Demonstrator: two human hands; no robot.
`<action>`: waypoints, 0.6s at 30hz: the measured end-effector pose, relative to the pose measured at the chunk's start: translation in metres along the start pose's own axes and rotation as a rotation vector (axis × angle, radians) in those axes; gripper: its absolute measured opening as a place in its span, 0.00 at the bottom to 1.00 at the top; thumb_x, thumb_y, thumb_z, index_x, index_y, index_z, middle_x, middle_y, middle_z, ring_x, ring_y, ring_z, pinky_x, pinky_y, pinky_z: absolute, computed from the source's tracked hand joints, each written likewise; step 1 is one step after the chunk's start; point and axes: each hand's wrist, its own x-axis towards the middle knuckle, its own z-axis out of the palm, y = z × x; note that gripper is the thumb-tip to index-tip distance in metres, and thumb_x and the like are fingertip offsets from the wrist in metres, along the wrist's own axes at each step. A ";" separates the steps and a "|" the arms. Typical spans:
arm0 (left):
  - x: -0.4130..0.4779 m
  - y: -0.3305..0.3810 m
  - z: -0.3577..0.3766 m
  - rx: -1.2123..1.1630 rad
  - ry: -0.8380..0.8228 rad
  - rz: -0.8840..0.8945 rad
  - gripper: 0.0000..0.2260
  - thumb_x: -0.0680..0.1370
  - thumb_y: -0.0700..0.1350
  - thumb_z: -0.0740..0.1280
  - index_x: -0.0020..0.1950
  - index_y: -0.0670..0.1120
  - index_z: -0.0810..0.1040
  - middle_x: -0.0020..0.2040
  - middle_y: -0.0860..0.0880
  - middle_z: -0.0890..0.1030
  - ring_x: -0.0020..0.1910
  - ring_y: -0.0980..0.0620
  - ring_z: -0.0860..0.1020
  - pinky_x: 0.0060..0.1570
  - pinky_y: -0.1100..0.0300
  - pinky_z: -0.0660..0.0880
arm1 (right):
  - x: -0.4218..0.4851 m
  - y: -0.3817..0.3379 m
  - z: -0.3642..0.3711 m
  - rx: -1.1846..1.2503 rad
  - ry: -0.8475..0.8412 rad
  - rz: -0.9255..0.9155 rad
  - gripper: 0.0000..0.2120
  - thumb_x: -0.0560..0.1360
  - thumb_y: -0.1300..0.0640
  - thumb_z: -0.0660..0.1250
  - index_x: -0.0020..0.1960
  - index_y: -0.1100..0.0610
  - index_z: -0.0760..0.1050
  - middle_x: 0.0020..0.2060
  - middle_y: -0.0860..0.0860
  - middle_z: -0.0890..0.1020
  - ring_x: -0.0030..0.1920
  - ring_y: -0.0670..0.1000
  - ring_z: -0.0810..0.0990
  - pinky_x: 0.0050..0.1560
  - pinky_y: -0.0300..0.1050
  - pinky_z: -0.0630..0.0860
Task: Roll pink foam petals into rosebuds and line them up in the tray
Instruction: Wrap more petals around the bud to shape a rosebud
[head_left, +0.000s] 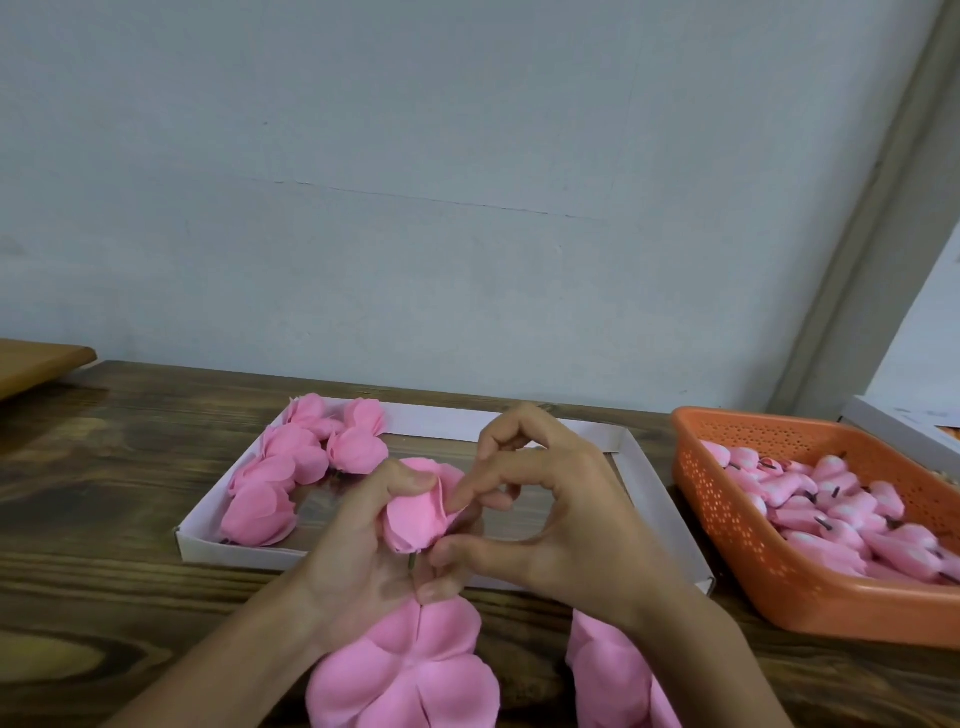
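My left hand (358, 551) grips a half-rolled pink foam rosebud (415, 519) with a short dark stem at its base, just above the near edge of the white tray (654, 499). My right hand (545, 514) pinches the bud's outer petal between index fingertip and thumb. Several finished pink rosebuds (291, 467) lie in two rows at the tray's left end. Flat pink petal sheets (410, 670) lie on the table under my wrists, with another stack (608, 670) to the right.
An orange perforated basket (737, 525) at the right holds several pink bud cores with dark stems. A white box (893, 426) stands behind it. The dark wooden table (104, 519) meets a pale wall at the back; a lighter wooden board (36, 358) lies far left.
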 end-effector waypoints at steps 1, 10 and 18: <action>0.000 0.001 0.001 0.011 -0.013 0.006 0.13 0.72 0.50 0.70 0.45 0.41 0.85 0.39 0.46 0.73 0.29 0.55 0.69 0.25 0.62 0.69 | 0.000 -0.001 0.000 -0.002 -0.016 0.001 0.10 0.65 0.53 0.85 0.43 0.49 0.87 0.45 0.45 0.75 0.44 0.49 0.77 0.44 0.37 0.74; -0.001 0.003 0.008 0.026 0.022 0.011 0.13 0.72 0.50 0.64 0.36 0.44 0.82 0.35 0.48 0.79 0.27 0.52 0.74 0.27 0.62 0.69 | 0.000 -0.006 -0.004 -0.008 -0.109 -0.033 0.09 0.69 0.64 0.79 0.43 0.52 0.86 0.51 0.47 0.75 0.47 0.51 0.78 0.46 0.43 0.78; -0.003 0.004 0.010 -0.059 -0.006 -0.009 0.16 0.68 0.53 0.73 0.44 0.40 0.85 0.41 0.45 0.82 0.29 0.51 0.76 0.27 0.61 0.71 | 0.001 -0.008 -0.003 0.037 -0.052 -0.053 0.12 0.68 0.67 0.78 0.45 0.52 0.82 0.49 0.46 0.75 0.42 0.50 0.78 0.45 0.45 0.78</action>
